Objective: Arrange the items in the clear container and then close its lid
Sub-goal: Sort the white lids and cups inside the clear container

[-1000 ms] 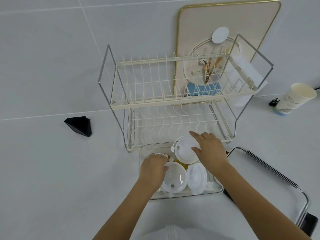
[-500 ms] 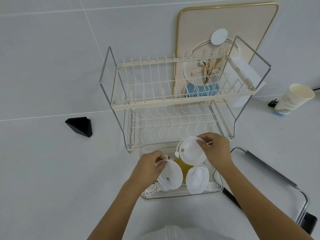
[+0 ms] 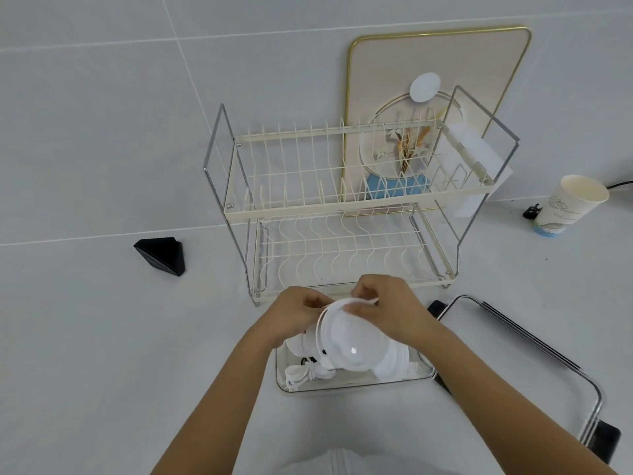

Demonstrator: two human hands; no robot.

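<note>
Clear container (image 3: 356, 383) sits on the white bench (image 3: 102, 337), its far edge just in front of the dish rack (image 3: 342, 207) — little room on that side. Right edge is just beside a framed clear panel (image 3: 534, 341), likely the container's lid, though hard to confirm from here. Left and near sides face bare bench.

Both hands are over the container holding a round white lid (image 3: 352, 341) tilted above it. Left hand (image 3: 294, 317): grip curled onto the lid's left rim. Right hand (image 3: 394, 310): fingers pinch the far rim, thumb on top. Both grips closed on the same lid.

Inside the container: more white round pieces (image 3: 394, 365) under and right of the held lid, and a small white tangle (image 3: 301, 373) at the near-left corner. A small dark bit shows next to it — too small to tell what.

Container walls are transparent with rounded corners, rim glinting along the near edge.

Surroundings: two-tier cream wire rack with chrome frame, a gold-edged board (image 3: 438, 80) leaning on the tiled wall behind it, a black wedge (image 3: 161, 255) well to the left, and a paper cup (image 3: 568, 204) far right.
</note>
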